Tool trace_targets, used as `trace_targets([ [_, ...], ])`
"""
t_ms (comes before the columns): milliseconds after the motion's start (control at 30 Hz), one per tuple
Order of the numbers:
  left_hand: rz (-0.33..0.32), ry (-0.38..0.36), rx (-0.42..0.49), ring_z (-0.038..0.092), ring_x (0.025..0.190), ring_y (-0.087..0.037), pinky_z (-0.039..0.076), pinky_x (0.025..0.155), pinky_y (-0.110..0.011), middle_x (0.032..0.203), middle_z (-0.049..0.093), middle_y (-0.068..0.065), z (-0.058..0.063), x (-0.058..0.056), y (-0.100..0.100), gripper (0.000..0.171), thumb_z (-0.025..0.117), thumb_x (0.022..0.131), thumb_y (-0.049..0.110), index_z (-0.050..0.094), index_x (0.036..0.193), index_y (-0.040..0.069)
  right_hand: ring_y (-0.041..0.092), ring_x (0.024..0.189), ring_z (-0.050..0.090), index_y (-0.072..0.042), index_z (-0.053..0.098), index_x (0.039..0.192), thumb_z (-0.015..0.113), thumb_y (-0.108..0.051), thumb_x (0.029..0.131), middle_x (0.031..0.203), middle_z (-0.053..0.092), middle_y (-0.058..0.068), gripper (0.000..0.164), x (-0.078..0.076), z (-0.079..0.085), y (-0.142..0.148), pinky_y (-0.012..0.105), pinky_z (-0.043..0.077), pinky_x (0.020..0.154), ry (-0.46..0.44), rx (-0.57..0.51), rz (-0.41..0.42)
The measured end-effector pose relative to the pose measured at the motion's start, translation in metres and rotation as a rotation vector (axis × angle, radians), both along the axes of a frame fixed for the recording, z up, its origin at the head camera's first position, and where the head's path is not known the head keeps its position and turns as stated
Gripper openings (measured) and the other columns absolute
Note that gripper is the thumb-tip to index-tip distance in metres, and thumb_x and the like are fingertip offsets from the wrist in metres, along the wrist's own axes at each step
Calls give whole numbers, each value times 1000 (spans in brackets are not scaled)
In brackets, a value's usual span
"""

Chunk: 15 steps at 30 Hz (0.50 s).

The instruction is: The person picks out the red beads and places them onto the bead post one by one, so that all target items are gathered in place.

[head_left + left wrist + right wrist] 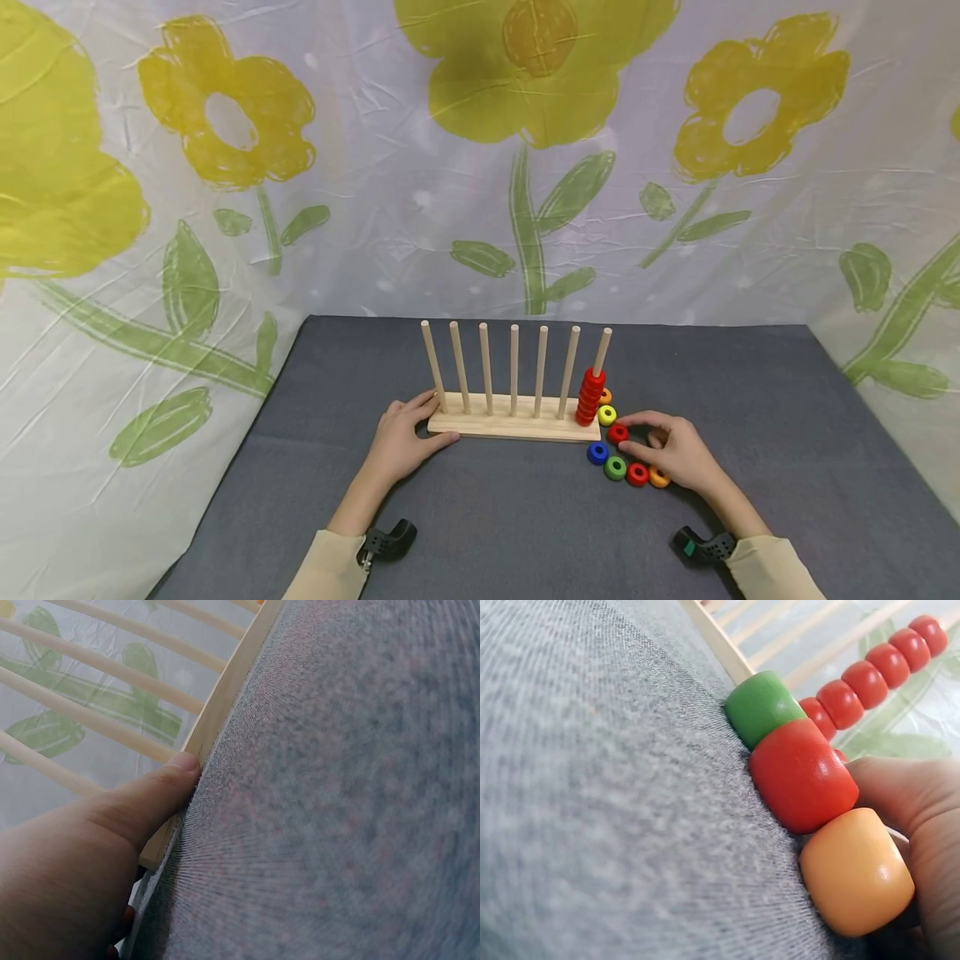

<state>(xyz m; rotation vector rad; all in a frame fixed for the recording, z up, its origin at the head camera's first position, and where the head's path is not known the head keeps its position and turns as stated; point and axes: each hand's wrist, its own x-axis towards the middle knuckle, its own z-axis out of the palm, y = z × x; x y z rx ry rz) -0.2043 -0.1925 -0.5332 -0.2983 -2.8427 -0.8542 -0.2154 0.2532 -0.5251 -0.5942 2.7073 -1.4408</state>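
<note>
My left hand [405, 437] grips the left end of a wooden base [510, 427], its thumb along the front edge; in the left wrist view the thumb [161, 791] presses that edge. Upright wooden pegs stand in a row on the base. Several red beads [590, 397] are stacked on the rightmost peg. To the right of the base, my right hand [675, 446] pinches a loose red bead [618, 433] between thumb and fingers. In the right wrist view that bead is mostly hidden behind another red bead [804, 776] and the thumb.
Loose beads lie around the right hand: blue [597, 452], green [615, 468], red [637, 474] and orange [658, 476] nearer me, yellow [607, 415] and orange [605, 397] beside the base. A dark grey cloth [495, 525] covers the table. Behind it hangs a flower-printed sheet [360, 250].
</note>
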Motion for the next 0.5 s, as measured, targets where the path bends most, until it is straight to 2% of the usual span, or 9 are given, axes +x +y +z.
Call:
trace_targets([
  [500,-11,19,-5,49,95,-24,40,82,-44,150,51,-8,2,1,0,80,82,83,52,58,145,8,6,41,28,-12,75,117,84,-24,88,51,35,-9,33,-1,-1,1,24,25,40,-42,-10,-16],
])
